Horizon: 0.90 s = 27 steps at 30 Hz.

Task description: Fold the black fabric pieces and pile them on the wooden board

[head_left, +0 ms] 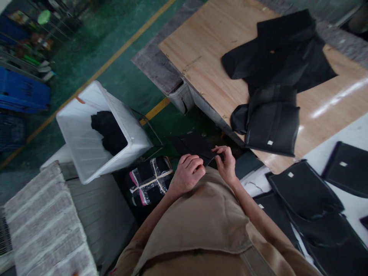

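Observation:
A black fabric piece point(191, 145) hangs in front of my waist, between my two hands. My left hand point(188, 173) has its fingers curled closed over the near edge of the piece. At the piece's right corner, my right hand point(226, 164) pinches the edge between thumb and fingertips. The piece's far part droops and blends into the dark floor behind it. Nearest on the wooden table point(198, 61) lies a black fabric panel point(271, 128) with a small white tag.
Several black panels point(309, 189) are spread on the white surface at right, and black pieces point(281, 53) lie on the table. To the left stands a white bin point(86, 153) with black fabric inside. A tied bundle point(153, 180) sits low beside my left arm.

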### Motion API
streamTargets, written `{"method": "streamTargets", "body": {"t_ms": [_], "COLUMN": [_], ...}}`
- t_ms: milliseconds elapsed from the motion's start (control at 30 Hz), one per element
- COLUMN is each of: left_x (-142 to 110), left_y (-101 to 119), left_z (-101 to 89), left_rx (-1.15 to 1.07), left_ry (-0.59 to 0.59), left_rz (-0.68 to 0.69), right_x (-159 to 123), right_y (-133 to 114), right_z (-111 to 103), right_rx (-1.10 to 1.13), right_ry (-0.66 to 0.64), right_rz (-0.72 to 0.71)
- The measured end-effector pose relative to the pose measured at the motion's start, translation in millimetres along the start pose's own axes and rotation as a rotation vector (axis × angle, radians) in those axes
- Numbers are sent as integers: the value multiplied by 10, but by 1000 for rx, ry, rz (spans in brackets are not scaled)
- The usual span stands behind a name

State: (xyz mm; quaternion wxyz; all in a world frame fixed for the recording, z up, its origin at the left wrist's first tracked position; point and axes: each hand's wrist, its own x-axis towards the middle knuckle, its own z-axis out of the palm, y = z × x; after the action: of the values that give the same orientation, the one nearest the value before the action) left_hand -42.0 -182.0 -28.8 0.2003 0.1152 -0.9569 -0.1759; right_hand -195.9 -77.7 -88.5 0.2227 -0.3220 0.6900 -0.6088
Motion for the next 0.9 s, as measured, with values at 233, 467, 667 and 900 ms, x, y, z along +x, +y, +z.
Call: {"method": "streamTargets", "body": {"t_ms": [233,467,667,900], "left_x": [132,133,97,86], "left_y": [-95,-121,-150,-170], "left_z": [-67,-99,-50,-30], "left_rx": [-376,-567,-585,-575], "left_ry": [33,36,76,74], "left_rz": [-568,-790,-801,-782], "right_x": [95,163,149,177], "right_y": [-81,-102,13,4], "right_z": [-129,-185,-193,-225], "right_rx": [-89,-71,25,73], "right_ry": [-39,-118,-108,-148], "right_rz": [51,83,179,224]}}
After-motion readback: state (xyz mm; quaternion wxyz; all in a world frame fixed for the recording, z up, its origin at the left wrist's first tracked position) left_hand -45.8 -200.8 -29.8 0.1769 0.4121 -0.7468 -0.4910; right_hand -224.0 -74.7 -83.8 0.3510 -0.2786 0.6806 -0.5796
